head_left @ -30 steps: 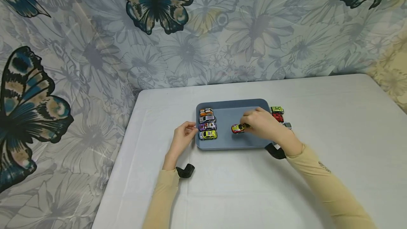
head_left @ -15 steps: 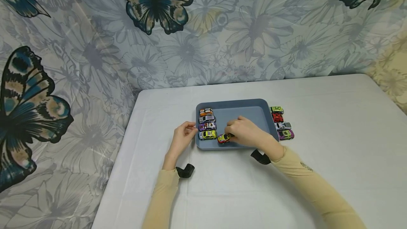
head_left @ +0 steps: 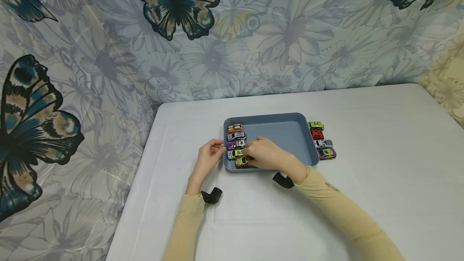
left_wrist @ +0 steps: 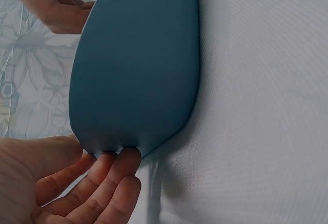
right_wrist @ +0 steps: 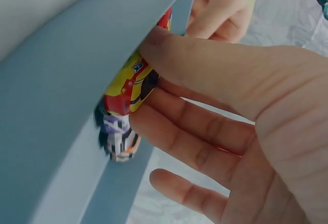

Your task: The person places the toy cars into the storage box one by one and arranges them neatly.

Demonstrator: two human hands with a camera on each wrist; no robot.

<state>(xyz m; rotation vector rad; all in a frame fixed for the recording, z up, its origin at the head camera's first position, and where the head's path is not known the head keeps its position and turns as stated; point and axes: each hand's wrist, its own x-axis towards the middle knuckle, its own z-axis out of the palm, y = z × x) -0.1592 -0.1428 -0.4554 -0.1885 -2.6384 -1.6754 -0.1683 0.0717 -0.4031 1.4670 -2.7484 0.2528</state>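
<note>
A grey-blue tray [head_left: 277, 136] lies on the table. My left hand [head_left: 207, 160] is at its left end, and in the left wrist view the fingertips [left_wrist: 130, 155] touch the outer wall with the thumb by the rim. My right hand [head_left: 266, 153] pinches a yellow-and-red toy car [head_left: 241, 162] in the tray's near left corner, its rear hidden by the fingers. Just beyond it stands a yellow-green toy car [head_left: 235, 154], partly covered by my hand. Purple [head_left: 236, 144], silver [head_left: 236, 135] and orange [head_left: 235, 128] toy cars continue that column along the left wall.
Outside the tray's right edge, a second column of toy cars stands on the white tablecloth [head_left: 362, 196]: green [head_left: 316, 125], red [head_left: 317, 134], silver-white [head_left: 324, 143] and purple-green [head_left: 327, 154]. A butterfly-patterned cloth [head_left: 214, 59] hangs behind the table.
My right hand has carried the yellow-and-red car left and nearer, from mid-tray to the near left corner. That uncovered the right-hand column of cars. My left hand has stayed put.
</note>
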